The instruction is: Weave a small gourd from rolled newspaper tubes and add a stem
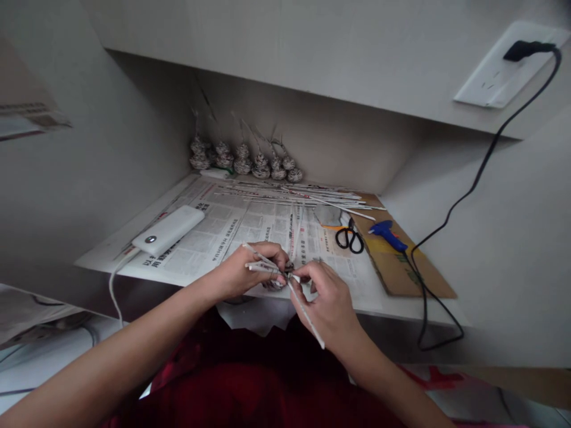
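Close to the desk's front edge, both hands meet over a small woven paper piece (273,286), mostly hidden by my fingers. My left hand (256,267) is closed around its upper part, with rolled paper sticks (263,268) poking out to the left past the fingers. My right hand (323,297) pinches at the same spot from the right. One paper stick (310,318) runs from there down across the right fingers and ends in a free tip. Newspaper sheets (232,223) lie under the hands.
Several woven paper gourds (243,159) stand along the back wall. Loose paper sticks (294,193) lie before them. Black-handled scissors (349,239) and a blue glue gun (388,235) on cardboard (401,273) are to the right, its cord (464,193) hanging from the socket. A white power bank (169,229) lies left.
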`<action>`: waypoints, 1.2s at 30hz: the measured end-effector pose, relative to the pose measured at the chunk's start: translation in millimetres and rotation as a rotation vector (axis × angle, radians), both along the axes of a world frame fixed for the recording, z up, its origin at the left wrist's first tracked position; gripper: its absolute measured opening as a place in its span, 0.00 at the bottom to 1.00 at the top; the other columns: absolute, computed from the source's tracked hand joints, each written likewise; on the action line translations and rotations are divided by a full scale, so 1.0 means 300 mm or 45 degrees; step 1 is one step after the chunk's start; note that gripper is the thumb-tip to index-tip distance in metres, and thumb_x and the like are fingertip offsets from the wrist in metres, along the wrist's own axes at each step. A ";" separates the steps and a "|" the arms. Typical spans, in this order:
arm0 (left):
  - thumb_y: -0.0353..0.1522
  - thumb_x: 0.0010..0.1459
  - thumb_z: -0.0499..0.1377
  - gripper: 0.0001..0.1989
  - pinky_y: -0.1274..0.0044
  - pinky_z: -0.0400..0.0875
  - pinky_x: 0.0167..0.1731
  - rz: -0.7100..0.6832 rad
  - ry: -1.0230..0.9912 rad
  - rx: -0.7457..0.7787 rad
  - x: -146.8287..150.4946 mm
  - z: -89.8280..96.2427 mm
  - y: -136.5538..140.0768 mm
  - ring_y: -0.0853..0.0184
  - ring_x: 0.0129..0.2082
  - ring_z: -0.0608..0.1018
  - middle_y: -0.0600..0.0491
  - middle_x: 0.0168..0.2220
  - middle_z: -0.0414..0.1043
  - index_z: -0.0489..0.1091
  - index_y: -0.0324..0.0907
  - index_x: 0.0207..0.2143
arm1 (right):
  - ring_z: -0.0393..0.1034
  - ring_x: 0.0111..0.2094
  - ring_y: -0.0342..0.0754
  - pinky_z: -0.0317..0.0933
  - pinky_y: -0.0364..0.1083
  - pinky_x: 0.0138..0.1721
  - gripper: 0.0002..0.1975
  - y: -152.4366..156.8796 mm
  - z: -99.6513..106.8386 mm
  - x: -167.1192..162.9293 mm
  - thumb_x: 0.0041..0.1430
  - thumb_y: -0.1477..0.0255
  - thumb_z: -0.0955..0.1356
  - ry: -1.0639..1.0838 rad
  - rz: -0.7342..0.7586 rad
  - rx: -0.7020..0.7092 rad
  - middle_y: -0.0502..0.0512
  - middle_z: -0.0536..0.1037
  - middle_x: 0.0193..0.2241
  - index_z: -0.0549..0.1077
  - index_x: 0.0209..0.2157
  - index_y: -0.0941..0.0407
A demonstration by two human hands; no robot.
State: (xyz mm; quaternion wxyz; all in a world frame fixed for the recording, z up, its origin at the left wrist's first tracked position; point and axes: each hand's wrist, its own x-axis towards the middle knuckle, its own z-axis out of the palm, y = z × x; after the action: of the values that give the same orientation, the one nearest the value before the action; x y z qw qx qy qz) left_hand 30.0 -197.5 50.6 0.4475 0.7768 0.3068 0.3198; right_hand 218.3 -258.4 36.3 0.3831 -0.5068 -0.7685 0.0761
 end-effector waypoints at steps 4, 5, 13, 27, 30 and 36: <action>0.34 0.52 0.64 0.09 0.75 0.67 0.40 0.001 -0.008 0.022 -0.002 -0.007 0.002 0.66 0.38 0.74 0.51 0.35 0.72 0.70 0.38 0.31 | 0.70 0.36 0.49 0.61 0.47 0.38 0.06 -0.004 0.017 0.005 0.56 0.78 0.65 -0.043 -0.003 -0.005 0.52 0.76 0.31 0.71 0.35 0.54; 0.35 0.52 0.64 0.09 0.75 0.67 0.40 -0.006 -0.009 0.042 -0.002 -0.007 0.001 0.66 0.38 0.74 0.51 0.36 0.73 0.70 0.38 0.31 | 0.70 0.35 0.49 0.61 0.47 0.37 0.05 -0.004 0.022 0.005 0.56 0.77 0.66 -0.047 -0.016 -0.020 0.52 0.76 0.30 0.71 0.34 0.54; 0.34 0.55 0.61 0.07 0.74 0.68 0.39 -0.079 -0.006 0.116 0.003 0.026 -0.014 0.67 0.36 0.74 0.50 0.34 0.73 0.71 0.38 0.31 | 0.68 0.30 0.48 0.59 0.46 0.32 0.04 0.020 0.030 -0.023 0.51 0.76 0.69 -0.072 -0.155 -0.055 0.51 0.75 0.25 0.68 0.27 0.54; 0.34 0.54 0.63 0.07 0.77 0.69 0.37 -0.004 -0.027 0.095 0.009 -0.010 -0.001 0.68 0.35 0.75 0.52 0.33 0.73 0.70 0.38 0.31 | 0.67 0.37 0.50 0.61 0.49 0.39 0.08 0.004 0.057 -0.024 0.56 0.80 0.63 -0.244 0.025 -0.079 0.55 0.75 0.31 0.72 0.32 0.55; 0.34 0.53 0.63 0.07 0.77 0.69 0.37 0.021 -0.017 0.081 0.008 -0.013 0.000 0.69 0.34 0.75 0.52 0.33 0.73 0.70 0.39 0.30 | 0.68 0.36 0.50 0.61 0.48 0.38 0.07 0.014 0.043 -0.030 0.55 0.80 0.64 -0.165 -0.026 -0.064 0.54 0.76 0.31 0.72 0.33 0.55; 0.34 0.53 0.64 0.08 0.76 0.69 0.38 0.018 -0.036 0.075 0.007 0.005 -0.011 0.68 0.35 0.75 0.51 0.33 0.73 0.70 0.38 0.29 | 0.70 0.29 0.48 0.59 0.46 0.32 0.04 0.031 0.034 -0.033 0.50 0.76 0.69 -0.096 -0.154 -0.110 0.51 0.76 0.26 0.70 0.28 0.54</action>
State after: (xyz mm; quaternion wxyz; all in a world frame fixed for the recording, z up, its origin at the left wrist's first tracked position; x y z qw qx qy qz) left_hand 32.1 -200.6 52.0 0.4265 0.7828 0.2965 0.3426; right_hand 208.4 -249.1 46.5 0.3356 -0.5710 -0.7463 0.0667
